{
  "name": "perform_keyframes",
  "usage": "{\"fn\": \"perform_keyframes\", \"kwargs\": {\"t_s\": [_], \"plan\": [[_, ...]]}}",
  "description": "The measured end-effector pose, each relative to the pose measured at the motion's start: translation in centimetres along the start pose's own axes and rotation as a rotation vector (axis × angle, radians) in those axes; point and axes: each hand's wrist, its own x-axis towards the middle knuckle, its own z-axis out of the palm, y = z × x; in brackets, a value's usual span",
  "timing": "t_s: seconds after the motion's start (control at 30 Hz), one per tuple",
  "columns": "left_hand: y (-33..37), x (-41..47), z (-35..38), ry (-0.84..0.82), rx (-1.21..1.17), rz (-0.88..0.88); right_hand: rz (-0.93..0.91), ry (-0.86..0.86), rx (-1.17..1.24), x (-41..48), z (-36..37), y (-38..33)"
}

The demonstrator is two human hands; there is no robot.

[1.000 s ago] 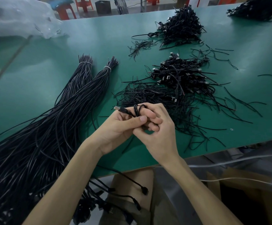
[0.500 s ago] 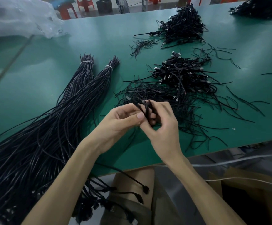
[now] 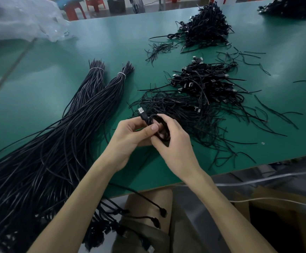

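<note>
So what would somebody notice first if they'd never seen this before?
Right in the middle, the left hand and right hand hold a small coil of black cable, its silver plug poking up. To the left, long bundles of black cable tied with white bands sweep across the green table. Behind the hands sit tangled heaps of short cables.
</note>
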Motion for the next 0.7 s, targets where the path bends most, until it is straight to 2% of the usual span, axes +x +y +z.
{"fn": "perform_keyframes", "kwargs": {"t_s": [0.2, 0.43, 0.57, 0.7], "plan": [[0.11, -0.09, 0.19, 0.057, -0.004, 0.035, 0.031, -0.003, 0.009, -0.03, 0.09, 0.31], [0.35, -0.02, 0.08, 0.148, 0.188, 0.14, 0.097, 0.034, 0.15, -0.22, -0.16, -0.01], [0.25, 0.02, 0.0, 0.177, 0.219, 0.111, 0.087, -0.035, 0.082, -0.26, -0.15, 0.12], [0.49, 0.63, -0.18, 0.204, 0.235, 0.01, 0.07, -0.092, 0.056, -0.17, -0.14, 0.46]]}}
